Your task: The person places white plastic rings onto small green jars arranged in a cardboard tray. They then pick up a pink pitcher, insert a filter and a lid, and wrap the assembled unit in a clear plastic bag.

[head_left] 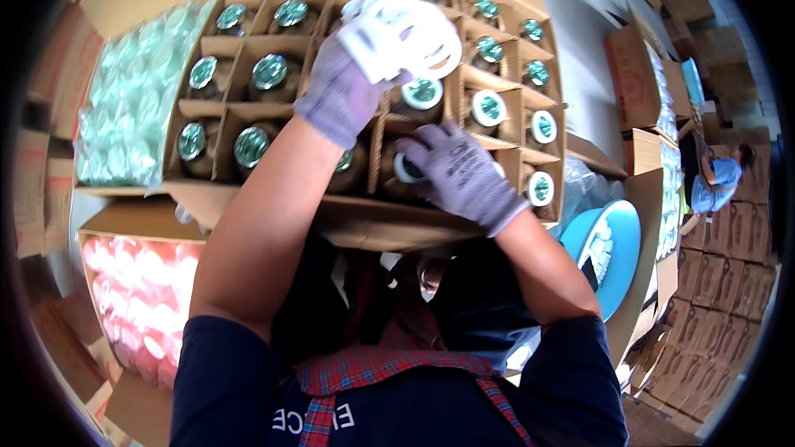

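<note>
My left hand (344, 87), in a grey-lilac knit glove, grips a bunch of white plastic rings (400, 36) above a divided cardboard box (364, 213). In the box's cells stand several bottles with shiny green tops (270, 72). My right hand (470, 175), gloved alike, curls its fingers around a white ring (407, 168) on a bottle top in the nearest row; the fingers partly cover it. White rings encircle the tops of several bottles toward the right, such as a ringed bottle (489, 108). The left hand and its rings hide some cells behind them.
At left are a bag of clear green-tinted plastic pieces (141, 103) and a carton of pink wrapped pieces (137, 302). A blue tub (621, 261) with white pieces stands at right. Farther right are stacked cartons (704, 306) and another person in blue (716, 182).
</note>
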A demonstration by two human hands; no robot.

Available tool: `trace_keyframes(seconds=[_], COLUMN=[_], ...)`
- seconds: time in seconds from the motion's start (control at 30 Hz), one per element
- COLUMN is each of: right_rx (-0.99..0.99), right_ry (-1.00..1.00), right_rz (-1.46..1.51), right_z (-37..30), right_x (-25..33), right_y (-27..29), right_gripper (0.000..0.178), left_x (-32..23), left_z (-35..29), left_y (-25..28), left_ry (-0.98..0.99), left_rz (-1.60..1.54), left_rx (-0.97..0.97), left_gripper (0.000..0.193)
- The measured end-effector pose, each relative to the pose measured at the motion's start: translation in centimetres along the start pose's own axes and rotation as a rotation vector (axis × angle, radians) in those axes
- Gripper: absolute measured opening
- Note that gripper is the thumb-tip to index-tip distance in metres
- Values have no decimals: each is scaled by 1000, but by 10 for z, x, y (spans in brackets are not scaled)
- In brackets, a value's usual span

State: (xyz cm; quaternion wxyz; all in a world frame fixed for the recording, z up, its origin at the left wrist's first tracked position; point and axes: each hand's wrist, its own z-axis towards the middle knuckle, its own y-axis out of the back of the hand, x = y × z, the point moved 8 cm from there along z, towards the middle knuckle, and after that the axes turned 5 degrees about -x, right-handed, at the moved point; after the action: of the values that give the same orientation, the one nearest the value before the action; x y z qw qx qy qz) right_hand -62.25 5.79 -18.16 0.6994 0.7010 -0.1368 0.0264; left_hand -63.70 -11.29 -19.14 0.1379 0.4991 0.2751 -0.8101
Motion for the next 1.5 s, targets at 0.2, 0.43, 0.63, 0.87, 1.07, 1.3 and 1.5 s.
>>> trace_keyframes(seconds=[0.2,0.43,0.63,0.87,1.07,1.3,1.5], right_rx=[-563,-690,-760,-674,-674,-138,-623], right_ry=[-339,-507,-562,-392,-338,-278,-155], right_rz=[584,982,986,875,669,480,1096], right_z=[-14,-2,-14,1,-3,-10,-10], right_x=[-60,-85,-141,-141,-132,-121,-112], right_y=[76,79,73,78,82,54,89], right_gripper=[38,23,30,30,30,33,60], left_x=[-20,-35,-46,-5,-3,-12,0], left_z=[-18,-23,-5,-11,-24,-24,-38], left_y=[-24,-43,-8,-33,-60,-53,-64], left_ry=[191,-126,-469,168,396,327,583], left_rz=[41,568,1019,227,-29,-57,-328], left_rx=[92,154,-64,296,394,381,423], left_gripper=[50,32,38,38,36,39,43])
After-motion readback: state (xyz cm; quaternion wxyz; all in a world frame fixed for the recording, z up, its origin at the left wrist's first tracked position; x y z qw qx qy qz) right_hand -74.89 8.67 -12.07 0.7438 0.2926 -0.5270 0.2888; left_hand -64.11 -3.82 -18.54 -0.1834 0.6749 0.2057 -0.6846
